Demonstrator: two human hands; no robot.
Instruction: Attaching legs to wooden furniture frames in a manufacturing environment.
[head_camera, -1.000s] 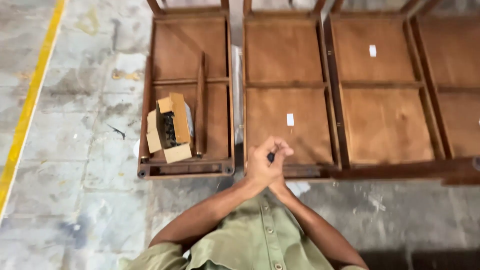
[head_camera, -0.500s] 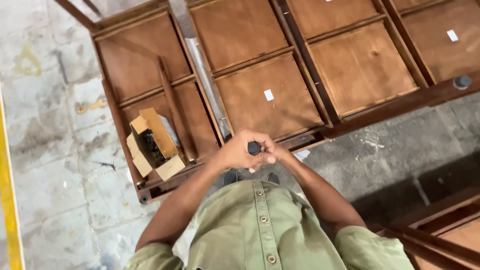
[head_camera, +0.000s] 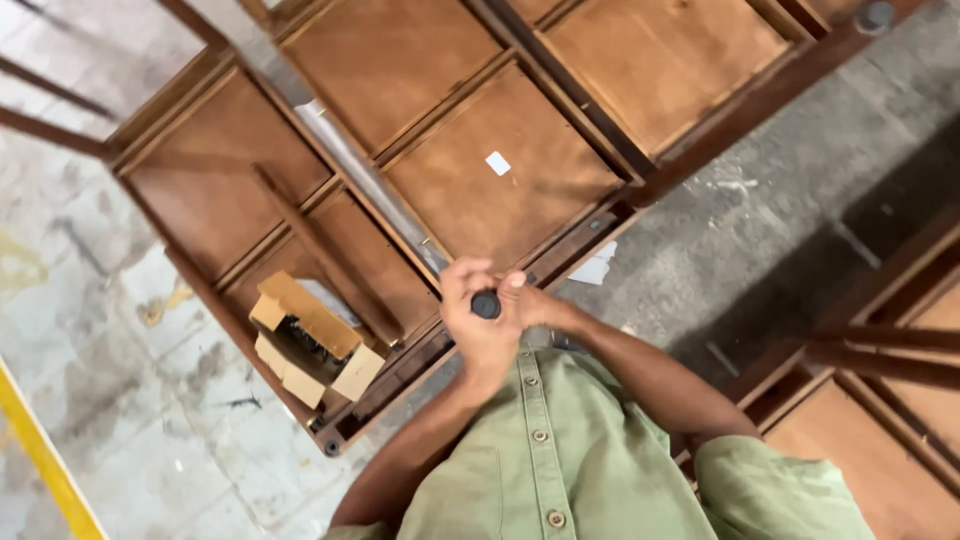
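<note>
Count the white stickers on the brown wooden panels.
1: a small white sticker sits on the brown panel just beyond the left hand and right hand, which hold a small black round part. Others may lie out of frame.

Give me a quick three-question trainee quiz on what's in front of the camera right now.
1. True or false: the small round black cap lies loose on the grey concrete floor.
2. What is the open brown cardboard box resting on? A) an upturned brown wooden table frame B) the yellow painted floor line C) the floor
3. Which hands are at the cap?

Key:
1. False; it is held.
2. A
3. Both: left hand and right hand, fingers closed around it.
</note>
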